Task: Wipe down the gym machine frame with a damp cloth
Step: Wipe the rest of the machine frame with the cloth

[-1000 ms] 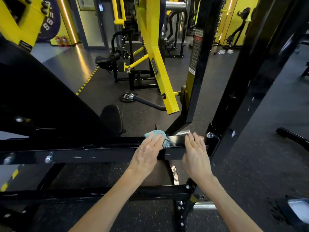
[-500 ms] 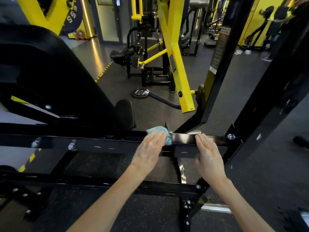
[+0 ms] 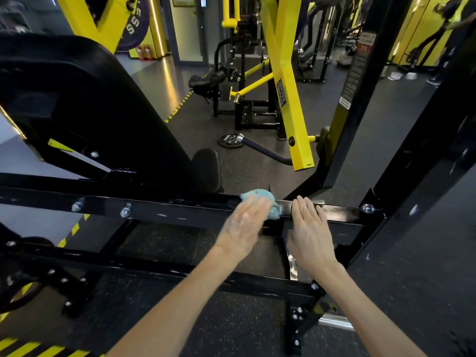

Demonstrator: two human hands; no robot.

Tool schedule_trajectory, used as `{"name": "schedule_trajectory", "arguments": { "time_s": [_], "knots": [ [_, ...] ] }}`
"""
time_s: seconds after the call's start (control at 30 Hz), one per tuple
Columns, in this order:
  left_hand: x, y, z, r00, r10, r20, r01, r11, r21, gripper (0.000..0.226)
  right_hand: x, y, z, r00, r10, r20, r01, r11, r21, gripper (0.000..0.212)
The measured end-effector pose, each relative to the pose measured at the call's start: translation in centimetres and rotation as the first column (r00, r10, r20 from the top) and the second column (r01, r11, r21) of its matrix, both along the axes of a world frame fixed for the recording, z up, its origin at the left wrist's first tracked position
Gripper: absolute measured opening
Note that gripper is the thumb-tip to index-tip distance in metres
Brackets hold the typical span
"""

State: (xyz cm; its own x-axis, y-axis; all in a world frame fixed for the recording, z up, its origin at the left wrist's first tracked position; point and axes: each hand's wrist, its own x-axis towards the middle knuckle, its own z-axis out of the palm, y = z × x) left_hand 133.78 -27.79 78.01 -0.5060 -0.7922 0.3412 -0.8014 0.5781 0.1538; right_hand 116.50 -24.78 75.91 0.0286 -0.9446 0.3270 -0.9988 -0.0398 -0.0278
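Left hand [image 3: 243,228], fingers [image 3: 256,208] straight, has pushed the cloth [image 3: 257,196] leftward along the bar [image 3: 167,215], away from the bolt [image 3: 367,208]; right hand [image 3: 310,228] rests flat, empty: wiping progresses.

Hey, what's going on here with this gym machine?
A person is wiping the machine's black frame bar. The left hand presses a blue cloth onto the bar's top with straight fingers. The right hand rests flat on the same bar just beside it, holding nothing.
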Motion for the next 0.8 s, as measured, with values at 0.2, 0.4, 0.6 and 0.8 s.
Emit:
{"name": "schedule_trajectory", "arguments": {
  "time_s": [0.2, 0.4, 0.6, 0.8],
  "knots": [
    [3.8, -1.1, -0.7, 0.983, 0.178, -0.051, -0.177, 0.984, 0.018, 0.073, 0.3, 0.2, -0.2, 0.999, -0.003, 0.049, 0.003, 1.000, 0.000, 0.076],
    [-0.5, 0.5, 0.8, 1.000, 0.004, -0.003, -0.004, 0.999, -0.049, 0.082, 2.9, -0.5, 0.0, 0.999, -0.046, 0.000, 0.046, 0.999, 0.008, 0.073],
    [6.6, -1.6, -0.2, 0.998, 0.049, -0.026, -0.049, 0.999, -0.020, 0.073, 7.4, -1.6, -0.3, 0.999, 0.019, -0.035, -0.020, 0.998, -0.051, 0.074],
    [10.9, -3.0, -1.0, 0.993, 0.024, -0.112, -0.037, 0.992, -0.122, 0.070, 11.7, -2.6, -0.3, 1.000, -0.005, -0.009, 0.004, 0.999, -0.037, 0.074]
  ]
}}
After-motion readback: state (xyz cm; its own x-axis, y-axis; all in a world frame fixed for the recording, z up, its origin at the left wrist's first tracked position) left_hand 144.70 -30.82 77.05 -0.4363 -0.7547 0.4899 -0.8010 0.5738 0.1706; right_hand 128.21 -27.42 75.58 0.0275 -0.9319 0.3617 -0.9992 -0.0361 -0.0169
